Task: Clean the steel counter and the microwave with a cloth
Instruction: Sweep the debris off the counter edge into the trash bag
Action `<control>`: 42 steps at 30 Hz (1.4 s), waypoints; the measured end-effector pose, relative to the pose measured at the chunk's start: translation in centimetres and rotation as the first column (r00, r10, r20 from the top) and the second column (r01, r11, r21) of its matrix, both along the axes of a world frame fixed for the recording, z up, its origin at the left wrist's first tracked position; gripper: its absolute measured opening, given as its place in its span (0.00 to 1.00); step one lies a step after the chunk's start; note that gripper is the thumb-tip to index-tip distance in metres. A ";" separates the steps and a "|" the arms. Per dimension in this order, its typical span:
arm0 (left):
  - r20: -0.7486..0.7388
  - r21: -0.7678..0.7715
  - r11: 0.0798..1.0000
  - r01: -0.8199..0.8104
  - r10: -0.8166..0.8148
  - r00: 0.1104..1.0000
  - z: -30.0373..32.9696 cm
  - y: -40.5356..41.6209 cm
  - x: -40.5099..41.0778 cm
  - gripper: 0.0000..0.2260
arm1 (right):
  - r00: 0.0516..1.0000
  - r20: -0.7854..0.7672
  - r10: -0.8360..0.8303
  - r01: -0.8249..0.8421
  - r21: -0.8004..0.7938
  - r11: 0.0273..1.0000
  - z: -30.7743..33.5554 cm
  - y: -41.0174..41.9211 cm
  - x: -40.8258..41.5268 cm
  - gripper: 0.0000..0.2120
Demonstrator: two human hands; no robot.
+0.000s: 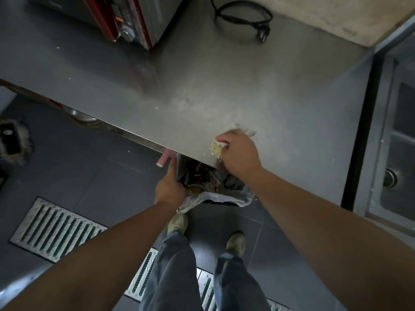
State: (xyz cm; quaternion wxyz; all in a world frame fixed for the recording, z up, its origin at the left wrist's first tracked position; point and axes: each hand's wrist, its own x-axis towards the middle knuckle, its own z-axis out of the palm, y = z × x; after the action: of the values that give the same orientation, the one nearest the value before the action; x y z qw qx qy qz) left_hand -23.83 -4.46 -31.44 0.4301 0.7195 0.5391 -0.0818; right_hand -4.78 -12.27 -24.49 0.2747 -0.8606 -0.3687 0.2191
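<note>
The steel counter [202,81] fills the upper middle of the head view, with dusty smears at its centre. My right hand [238,151] is shut on a pale cloth [233,129] at the counter's near edge, and a heap of yellowish crumbs [216,149] lies by its fingers, right at that edge. Below the edge, my left hand [169,185] grips the rim of a lined trash bin [215,191] full of rubbish. The microwave [125,16], red-trimmed with a knob, stands at the counter's far left.
A black power cord with plug [244,17] lies coiled at the back. A steel sink [395,153] adjoins the counter on the right. A pink stick [165,158] pokes out under the counter edge. Floor drain grates [54,230] and my feet are below.
</note>
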 end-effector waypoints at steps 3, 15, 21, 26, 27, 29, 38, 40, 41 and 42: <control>0.015 -0.022 1.000 -0.012 0.012 1.000 0.5 -0.3 0.6 0.43 | 0.990 -0.143 -0.010 0.008 -0.016 1.000 0.8 0.4 0.1 0.18; 0.015 -0.013 1.000 0.010 -0.010 1.000 0.4 0.4 1.4 0.41 | 0.972 -0.049 -0.229 0.230 0.010 0.973 4.2 5.0 9.1 0.15; 0.021 -0.018 1.000 0.008 -0.008 1.000 0.5 0.9 1.4 0.41 | 0.989 0.146 0.018 0.010 -0.191 0.982 0.8 5.2 7.1 0.21; 0.002 -0.010 1.000 0.011 -0.011 1.000 0.6 1.3 1.3 0.40 | 0.979 0.199 0.043 -0.011 -0.159 0.987 0.2 4.1 4.9 0.26; 0.002 -0.007 1.000 0.008 -0.008 1.000 0.6 1.3 1.3 0.40 | 0.975 0.207 0.076 -0.042 -0.162 0.986 0.1 3.8 4.1 0.26; 0.007 -0.020 1.000 -0.007 0.007 1.000 0.8 1.3 1.5 0.40 | 0.961 0.212 0.178 -0.145 -0.163 0.976 0.0 3.1 2.3 0.25; 0.013 -0.055 0.998 -0.023 0.024 1.000 1.6 1.3 1.1 0.41 | 0.923 0.017 0.384 -0.382 -0.071 0.921 1.3 -0.3 -0.9 0.24; 0.014 -0.064 0.997 -0.030 0.031 0.999 1.8 1.1 1.1 0.41 | 0.974 0.067 0.218 -0.219 0.008 0.976 2.1 0.2 1.4 0.24; 0.014 -0.068 0.997 -0.032 0.033 0.999 1.8 1.1 1.1 0.42 | 0.985 0.103 0.137 -0.142 0.038 0.989 2.3 0.6 2.8 0.23; 0.012 -0.069 0.997 -0.032 0.033 0.999 1.8 1.1 1.1 0.42 | 0.986 0.146 0.081 -0.090 0.057 0.994 2.5 1.0 4.3 0.23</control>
State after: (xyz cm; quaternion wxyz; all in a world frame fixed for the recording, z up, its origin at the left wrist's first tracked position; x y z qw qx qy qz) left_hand -22.74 -3.37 -29.66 0.4596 0.6959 0.5446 -0.0886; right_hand -0.46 -11.31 -22.03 0.2647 -0.8485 -0.4308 0.1563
